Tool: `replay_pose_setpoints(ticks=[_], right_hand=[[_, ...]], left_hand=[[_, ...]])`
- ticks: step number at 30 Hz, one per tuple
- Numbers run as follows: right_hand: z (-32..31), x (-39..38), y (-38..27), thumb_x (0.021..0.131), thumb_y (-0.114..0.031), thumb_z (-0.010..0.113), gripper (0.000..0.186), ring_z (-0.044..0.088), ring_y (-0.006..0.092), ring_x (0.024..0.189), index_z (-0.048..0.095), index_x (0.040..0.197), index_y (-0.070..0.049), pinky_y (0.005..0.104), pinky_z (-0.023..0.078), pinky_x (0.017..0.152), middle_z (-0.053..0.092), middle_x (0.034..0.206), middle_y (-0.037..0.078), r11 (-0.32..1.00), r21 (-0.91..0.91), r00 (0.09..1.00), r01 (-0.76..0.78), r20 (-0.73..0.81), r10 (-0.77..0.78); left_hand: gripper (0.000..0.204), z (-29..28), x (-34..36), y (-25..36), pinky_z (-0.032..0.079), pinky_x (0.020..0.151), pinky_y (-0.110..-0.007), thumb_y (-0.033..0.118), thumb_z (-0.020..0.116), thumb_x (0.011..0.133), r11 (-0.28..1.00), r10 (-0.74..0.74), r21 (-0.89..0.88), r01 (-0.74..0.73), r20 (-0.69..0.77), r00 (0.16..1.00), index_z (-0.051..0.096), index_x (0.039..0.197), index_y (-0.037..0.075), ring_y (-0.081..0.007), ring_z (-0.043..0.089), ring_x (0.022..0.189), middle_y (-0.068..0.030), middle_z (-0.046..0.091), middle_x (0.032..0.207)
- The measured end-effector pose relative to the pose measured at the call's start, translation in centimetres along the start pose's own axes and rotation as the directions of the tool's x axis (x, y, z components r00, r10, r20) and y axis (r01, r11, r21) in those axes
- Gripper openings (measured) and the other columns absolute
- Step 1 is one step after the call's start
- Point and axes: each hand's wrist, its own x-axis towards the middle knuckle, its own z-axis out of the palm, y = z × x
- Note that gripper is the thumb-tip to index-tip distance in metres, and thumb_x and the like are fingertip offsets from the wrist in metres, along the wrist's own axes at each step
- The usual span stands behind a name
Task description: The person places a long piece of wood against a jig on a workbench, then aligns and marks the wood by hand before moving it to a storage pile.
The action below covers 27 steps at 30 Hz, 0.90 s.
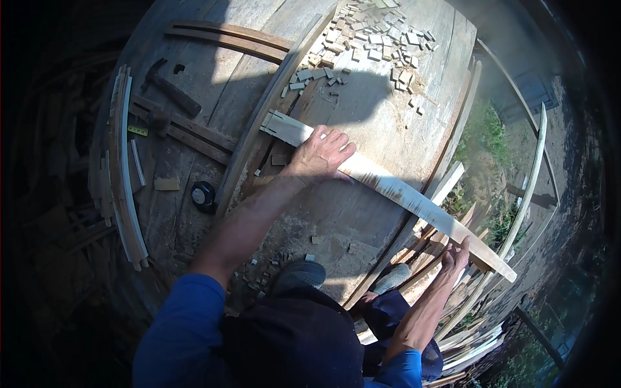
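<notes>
A long pale wooden board [394,191] with dark streaks lies slantwise before me, running from upper left to lower right. Near its far left end, my left hand [320,154] is closed over it, thumb and fingers wrapped on opposite edges. Toward the other end, my right hand [457,253] grips it from the near edge, one finger resting on the upper face. The left end, which has a notched tip, reaches a long raised wooden rail [259,126]. The right end sticks out past the plank platform's edge.
Small cut wood blocks [375,55] are scattered on the platform [446,84] at the back. On the left are a hammer [174,92], a round dark tape measure [203,195] and long strips [118,168]. More strips [469,349] lie piled at lower right.
</notes>
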Motion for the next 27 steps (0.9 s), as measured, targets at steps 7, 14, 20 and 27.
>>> replay_pose_setpoints(ticks=[7, 14, 20, 27], right_hand=[[2.1, 0.5, 0.1, 0.096, -0.016, 0.068, 0.037, 0.065, 0.0304, 0.108, 0.056, 0.121, 0.008, 0.0449, 0.057, 0.097, 0.065, 0.117, 0.019, 1.000, -0.010, 1.000, -0.011, -0.014, 0.011], [4.1, 1.3, -0.4, 0.096, -0.017, 0.069, 0.037, 0.066, 0.0302, 0.109, 0.057, 0.120, 0.008, 0.0446, 0.057, 0.096, 0.066, 0.115, 0.018, 0.998, -0.058, 0.999, 0.019, -0.032, -0.020], [4.5, 1.7, -0.7, 0.094, -0.020, 0.072, 0.038, 0.066, 0.0295, 0.107, 0.058, 0.119, 0.005, 0.0435, 0.057, 0.095, 0.067, 0.115, 0.018, 0.998, -0.060, 1.000, -0.023, 0.000, 0.023], [-0.6, 3.8, -3.3, 0.092, -0.023, 0.067, 0.044, 0.059, 0.0360, 0.119, 0.056, 0.125, 0.002, 0.0524, 0.049, 0.104, 0.061, 0.127, 0.021, 0.978, 0.193, 0.997, 0.076, -0.038, -0.070]], left_hand=[[0.076, -0.2, 1.1, -0.4, 0.042, 0.089, -0.043, 0.072, 0.068, 0.066, 0.998, -0.028, 0.066, 0.025, 0.050, 0.998, 0.058, 0.111, 0.011, -0.0237, 0.055, 0.103, -0.0056, 0.056, 0.101], [0.078, 0.2, 3.1, -1.3, 0.045, 0.089, -0.044, 0.074, 0.067, 0.065, 0.998, -0.019, 0.060, 0.017, 0.035, 0.999, 0.058, 0.111, 0.011, -0.0230, 0.056, 0.102, -0.0055, 0.054, 0.100], [0.076, -0.1, 3.4, -1.3, 0.045, 0.091, -0.044, 0.074, 0.067, 0.066, 1.000, -0.018, 0.024, 0.018, 0.008, 1.000, 0.060, 0.107, 0.010, -0.0235, 0.057, 0.101, -0.0059, 0.055, 0.099], [0.075, -5.2, 4.4, 4.4, 0.045, 0.084, -0.041, 0.071, 0.069, 0.070, 0.996, 0.000, -0.088, 0.016, 0.170, 0.985, 0.063, 0.103, 0.004, -0.0234, 0.058, 0.099, -0.0082, 0.060, 0.095]])
